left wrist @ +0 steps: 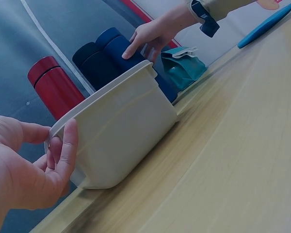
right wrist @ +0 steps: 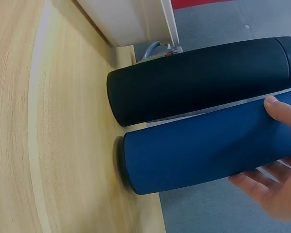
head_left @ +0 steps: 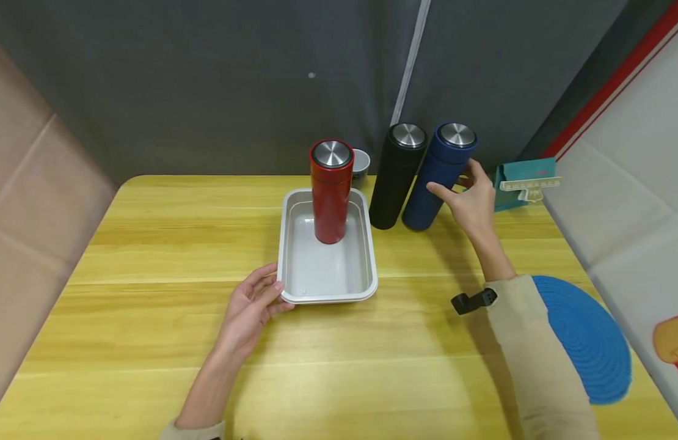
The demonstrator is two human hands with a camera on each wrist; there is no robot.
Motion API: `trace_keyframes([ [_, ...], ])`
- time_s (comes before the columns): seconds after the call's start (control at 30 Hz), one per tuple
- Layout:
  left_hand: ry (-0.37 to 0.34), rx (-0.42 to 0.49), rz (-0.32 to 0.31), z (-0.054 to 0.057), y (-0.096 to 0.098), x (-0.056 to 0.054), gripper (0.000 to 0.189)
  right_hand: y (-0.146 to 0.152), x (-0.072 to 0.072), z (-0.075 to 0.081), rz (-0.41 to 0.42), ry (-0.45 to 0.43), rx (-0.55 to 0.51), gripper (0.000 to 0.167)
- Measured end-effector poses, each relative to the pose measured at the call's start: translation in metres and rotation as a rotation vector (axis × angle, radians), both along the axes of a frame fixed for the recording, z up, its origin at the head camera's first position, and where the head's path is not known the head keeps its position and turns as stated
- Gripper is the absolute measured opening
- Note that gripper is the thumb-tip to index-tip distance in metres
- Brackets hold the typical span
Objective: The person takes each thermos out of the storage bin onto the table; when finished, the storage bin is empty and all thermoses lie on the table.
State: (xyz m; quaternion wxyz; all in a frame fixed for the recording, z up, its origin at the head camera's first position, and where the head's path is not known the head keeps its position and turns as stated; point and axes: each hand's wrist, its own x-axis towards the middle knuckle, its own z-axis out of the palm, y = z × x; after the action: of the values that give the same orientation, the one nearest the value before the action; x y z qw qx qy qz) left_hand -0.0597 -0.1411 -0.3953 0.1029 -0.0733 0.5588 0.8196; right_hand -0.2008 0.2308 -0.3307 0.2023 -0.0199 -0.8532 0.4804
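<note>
One blue bottle (head_left: 437,168), wood-grain table (head_left: 339,360), grey backdrop (head_left: 218,91), red-trimmed white wall (head_left: 619,177)

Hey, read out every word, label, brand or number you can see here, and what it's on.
No text is readable.
Teal bag: small reddish mark, too small to read.
Pale clip on the bag: fine marks, too small to make out.
Red bottle, black bottle, blue bottle, white tray: no lettering visible.

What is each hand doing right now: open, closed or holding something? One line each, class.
Left hand: holding the white tub by its near-left corner.
Right hand: holding the blue bottle.
</note>
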Motion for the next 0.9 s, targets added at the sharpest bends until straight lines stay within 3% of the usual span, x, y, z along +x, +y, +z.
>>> trace_keyframes([
  [0.4, 0.000, -0.003, -0.002, 0.0010, 0.0011, -0.0005, 0.046, 0.0030, -0.0038, -0.0012, 0.005, 0.009, -0.069, 0.069],
  [0.6, 0.000, -0.003, 0.001, 0.0008, 0.0010, -0.0002, 0.046, 0.0037, -0.0056, -0.0015, 0.012, -0.033, -0.071, 0.071],
  [0.9, 0.003, 0.003, 0.002, -0.0008, 0.0008, -0.0005, 0.047, 0.0040, -0.0083, -0.0073, 0.023, -0.027, -0.063, 0.073],
])
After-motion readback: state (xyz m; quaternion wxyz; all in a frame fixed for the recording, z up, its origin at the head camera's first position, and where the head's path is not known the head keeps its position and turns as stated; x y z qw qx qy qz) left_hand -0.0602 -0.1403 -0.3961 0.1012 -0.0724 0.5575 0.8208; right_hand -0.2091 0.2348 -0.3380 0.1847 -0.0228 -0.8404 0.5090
